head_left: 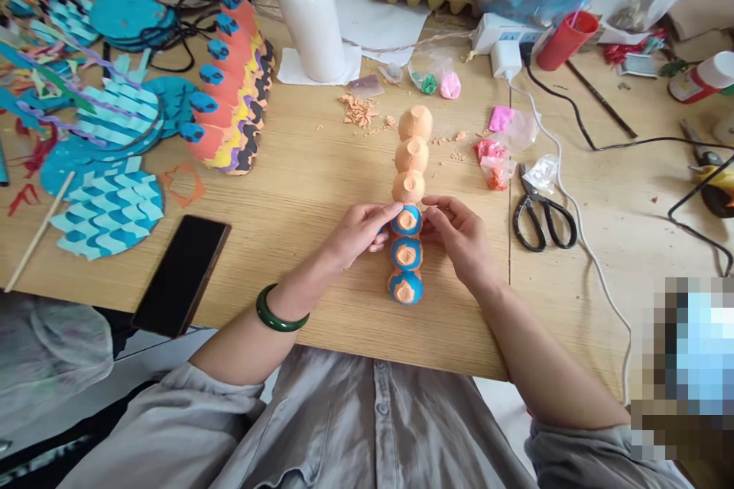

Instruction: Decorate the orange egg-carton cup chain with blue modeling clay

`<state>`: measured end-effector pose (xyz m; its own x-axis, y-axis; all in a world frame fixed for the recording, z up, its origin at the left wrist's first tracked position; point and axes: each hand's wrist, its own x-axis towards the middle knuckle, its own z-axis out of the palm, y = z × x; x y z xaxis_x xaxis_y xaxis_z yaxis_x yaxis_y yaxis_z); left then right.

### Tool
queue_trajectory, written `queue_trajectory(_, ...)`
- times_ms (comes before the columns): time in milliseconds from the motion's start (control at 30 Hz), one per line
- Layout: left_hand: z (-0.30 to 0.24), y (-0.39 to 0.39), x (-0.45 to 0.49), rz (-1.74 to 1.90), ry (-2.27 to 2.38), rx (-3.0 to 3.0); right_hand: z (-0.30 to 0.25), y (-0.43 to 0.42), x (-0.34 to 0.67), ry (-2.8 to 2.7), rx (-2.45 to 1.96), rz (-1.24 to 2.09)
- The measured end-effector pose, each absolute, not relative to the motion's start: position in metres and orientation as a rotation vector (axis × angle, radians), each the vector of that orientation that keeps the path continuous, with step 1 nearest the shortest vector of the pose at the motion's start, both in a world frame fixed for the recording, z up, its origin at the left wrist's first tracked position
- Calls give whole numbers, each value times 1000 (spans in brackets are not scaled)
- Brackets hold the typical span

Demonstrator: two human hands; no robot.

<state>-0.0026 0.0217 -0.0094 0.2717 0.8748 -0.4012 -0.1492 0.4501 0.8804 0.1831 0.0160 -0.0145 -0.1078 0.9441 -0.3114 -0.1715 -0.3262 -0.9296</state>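
A knobbly orange egg-carton strip [414, 155] lies lengthwise in front of me on the table. Its three nearer bumps wear rings of blue clay around bare orange tops, while the three farther ones are plain orange. My left hand [364, 229] is closed against the strip's left side, thumb at the third blue-ringed bump. A bit of blue shows beneath that thumb, too small to make out. On the opposite side, my right hand [459, 235] grips the same bump's edge with bent fingers; some fingertips are hidden behind the strip.
Black-handled scissors [544, 212] and a white cable [585, 233] lie to the right. Orange scraps [360, 111] and bagged clay [496, 170] sit beyond the strip. At left are a phone [182, 275], a painted egg-carton piece [232, 103] and blue paper discs [108, 206]. A white bottle [313, 27] stands behind.
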Motion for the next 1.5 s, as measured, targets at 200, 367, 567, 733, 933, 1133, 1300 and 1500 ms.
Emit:
queue_trajectory(200, -9, 23, -8, 735, 1340, 1178, -20, 13, 180, -1143, -1265, 1477)
queue_trajectory(367, -8, 24, -12, 790, 1535, 1549, -20, 13, 179, -1253, -1339, 1373)
queue_trajectory(567, -1, 26, -14, 1041, 1421, 1241, -23, 12, 183, -1575, -1428, 967)
queue_trajectory(733, 7, 26, -8, 1156, 816, 575, -16, 6, 185, -1723, -1287, 616)
queue_trajectory(933, 3, 15, 2, 1093, 547, 631, -10, 4, 182, -1887, -986, 155)
queue_trajectory(1133, -4, 3, 6, 1039, 488, 903, -9, 0, 177, -1948, -875, -10)
queue_trajectory(1300, -3, 4, 4, 1066, 615, 1004, -6, 0, 178, -1821, -905, 112)
queue_trajectory(1500, 0, 8, 4, 1199, 806, 1080, -10, 1, 180, -1807, -892, 268)
